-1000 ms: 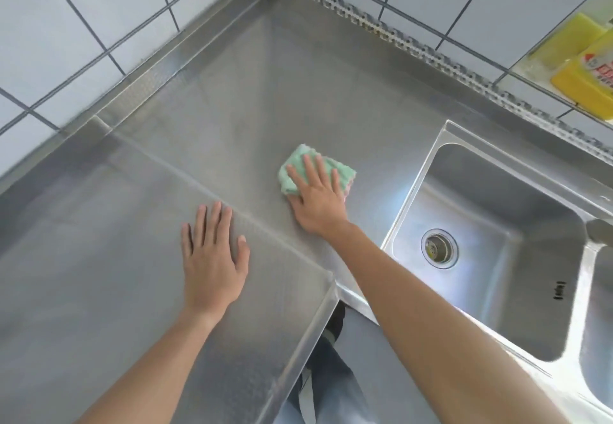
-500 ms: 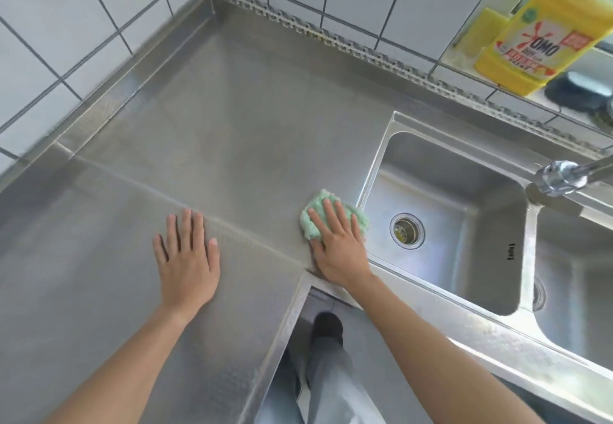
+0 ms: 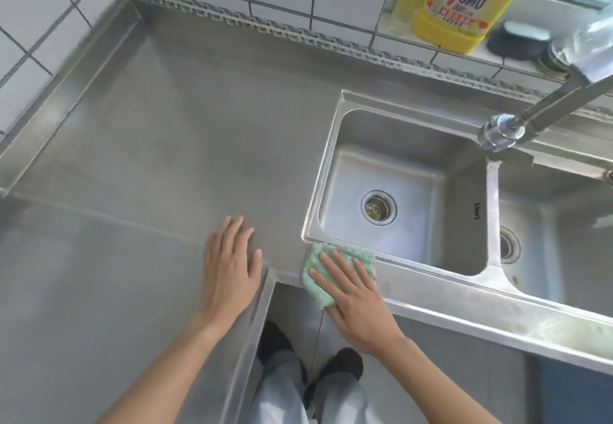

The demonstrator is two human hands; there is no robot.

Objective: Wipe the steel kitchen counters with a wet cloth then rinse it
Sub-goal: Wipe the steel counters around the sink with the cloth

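Right hand (image 3: 356,297) presses flat, fingers straight, on a green cloth (image 3: 316,277) at the steel desk's (image 3: 185,145) front edge beside the sink (image 3: 335,158), partly covering it. Left hand (image 3: 230,267) rests flat, released. A yellow bottle (image 3: 464,5) is cropped above.

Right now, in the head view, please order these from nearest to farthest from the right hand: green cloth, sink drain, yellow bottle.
1. Green cloth: under the right hand, at the sink's front corner.
2. Sink drain: in the left basin, beyond the hand.
3. Yellow bottle: on the ledge, far back right.
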